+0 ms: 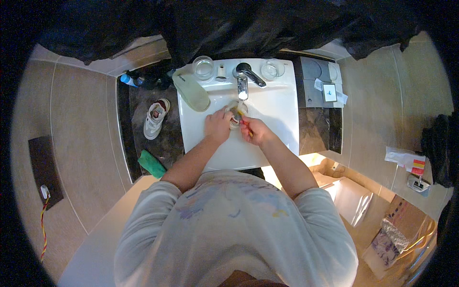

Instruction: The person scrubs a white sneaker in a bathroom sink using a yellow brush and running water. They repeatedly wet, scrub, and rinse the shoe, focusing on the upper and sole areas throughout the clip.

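Over the white sink (223, 154), my left hand (218, 126) is closed on a small whitish shoe (234, 122) with a reddish inside, just below the tap (243, 88). The shoe is partly hidden by my fingers. From the other side my right hand (258, 131) grips a brush (245, 124) with a red and yellow handle, its head against the shoe. A similar white shoe (154, 122) lies on the dark counter to the left. A pale green insole (192, 93) rests on the sink's left rim.
Two clear glass bowls (202, 68) stand on the sink's back ledge, one on each side of the tap. On the left counter are a green cloth (151, 164) and a blue-capped bottle (128, 80). A grey box (311, 71) lies on the right counter.
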`<state>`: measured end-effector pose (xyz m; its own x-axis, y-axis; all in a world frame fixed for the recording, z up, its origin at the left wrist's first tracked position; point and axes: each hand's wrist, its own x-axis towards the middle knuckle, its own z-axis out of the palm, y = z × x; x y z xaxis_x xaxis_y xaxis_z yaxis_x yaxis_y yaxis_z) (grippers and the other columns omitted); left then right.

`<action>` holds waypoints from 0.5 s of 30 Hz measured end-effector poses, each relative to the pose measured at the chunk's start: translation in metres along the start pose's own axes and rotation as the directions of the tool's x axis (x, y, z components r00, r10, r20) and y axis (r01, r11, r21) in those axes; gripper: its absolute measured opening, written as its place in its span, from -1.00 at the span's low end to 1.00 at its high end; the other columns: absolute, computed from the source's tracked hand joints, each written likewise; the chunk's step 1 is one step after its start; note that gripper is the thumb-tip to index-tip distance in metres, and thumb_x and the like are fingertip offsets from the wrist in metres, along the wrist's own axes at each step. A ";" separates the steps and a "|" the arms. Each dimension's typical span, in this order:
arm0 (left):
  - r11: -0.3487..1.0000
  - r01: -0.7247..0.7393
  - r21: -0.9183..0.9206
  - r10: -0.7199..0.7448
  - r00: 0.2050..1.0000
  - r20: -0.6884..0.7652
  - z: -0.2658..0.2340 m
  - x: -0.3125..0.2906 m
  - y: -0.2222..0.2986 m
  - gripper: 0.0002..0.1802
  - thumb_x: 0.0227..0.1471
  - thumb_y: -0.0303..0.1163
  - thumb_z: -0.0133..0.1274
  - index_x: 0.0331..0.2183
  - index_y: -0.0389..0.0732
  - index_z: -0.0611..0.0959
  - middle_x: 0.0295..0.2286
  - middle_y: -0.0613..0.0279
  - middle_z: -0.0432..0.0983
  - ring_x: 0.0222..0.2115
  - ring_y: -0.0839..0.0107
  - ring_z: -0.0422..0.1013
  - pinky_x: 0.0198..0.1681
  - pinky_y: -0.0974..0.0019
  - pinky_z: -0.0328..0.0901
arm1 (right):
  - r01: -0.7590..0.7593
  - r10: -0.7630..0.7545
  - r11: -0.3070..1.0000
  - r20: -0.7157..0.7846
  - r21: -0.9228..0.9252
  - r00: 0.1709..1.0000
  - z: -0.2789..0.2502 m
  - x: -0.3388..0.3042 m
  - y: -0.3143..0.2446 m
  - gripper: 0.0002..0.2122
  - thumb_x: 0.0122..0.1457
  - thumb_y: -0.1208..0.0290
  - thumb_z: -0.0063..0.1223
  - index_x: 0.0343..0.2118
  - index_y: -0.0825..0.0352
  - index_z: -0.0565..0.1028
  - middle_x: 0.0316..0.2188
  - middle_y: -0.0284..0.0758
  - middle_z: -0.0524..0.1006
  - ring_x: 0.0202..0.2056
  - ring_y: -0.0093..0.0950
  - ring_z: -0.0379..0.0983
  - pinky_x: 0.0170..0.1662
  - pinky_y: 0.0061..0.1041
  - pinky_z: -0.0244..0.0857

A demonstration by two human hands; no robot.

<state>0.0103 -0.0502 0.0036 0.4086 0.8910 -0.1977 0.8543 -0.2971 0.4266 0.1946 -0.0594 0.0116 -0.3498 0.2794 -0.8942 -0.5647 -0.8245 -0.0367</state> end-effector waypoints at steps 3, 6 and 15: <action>0.996 -0.090 -0.008 0.089 0.993 -0.079 0.012 -0.002 -0.010 -0.69 -0.03 -0.41 0.05 -0.16 -0.04 0.51 0.12 0.09 0.36 0.09 0.22 0.34 0.07 0.06 0.21 | 0.132 -0.132 0.991 -0.215 -0.012 0.968 0.030 0.003 -0.006 -0.75 0.26 0.16 0.04 -0.36 0.27 0.51 -0.63 -0.44 0.47 -0.67 -0.66 0.30 -0.64 -0.70 0.21; 0.987 -0.154 -0.039 0.152 0.987 -0.061 0.021 0.002 -0.017 -0.66 -0.09 -0.45 0.08 -0.17 -0.07 0.52 0.09 0.02 0.37 0.08 0.16 0.33 0.08 0.04 0.20 | 0.228 -0.460 0.634 -0.123 -0.739 0.879 0.029 0.014 -0.018 -0.80 0.21 0.26 0.09 -0.34 0.32 0.54 -0.54 -0.32 0.56 -0.59 -0.56 0.43 -0.60 -0.57 0.31; 0.985 -0.162 -0.053 0.158 0.985 -0.070 0.022 0.006 -0.019 -0.60 -0.19 -0.50 0.14 -0.20 -0.04 0.54 0.12 -0.03 0.32 0.10 0.10 0.30 0.12 0.02 0.18 | 0.027 -0.460 -0.464 0.267 -0.885 0.847 0.039 -0.008 -0.023 -0.82 0.18 0.36 0.05 -0.41 0.39 0.53 -0.56 -0.26 0.54 -0.69 -0.48 0.39 -0.63 -0.46 0.31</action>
<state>0.0040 -0.0471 -0.0250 0.5151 0.8547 -0.0650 0.7584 -0.4191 0.4992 0.1817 -0.0234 0.0370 -0.2362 0.7471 -0.6213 0.9142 -0.0457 -0.4026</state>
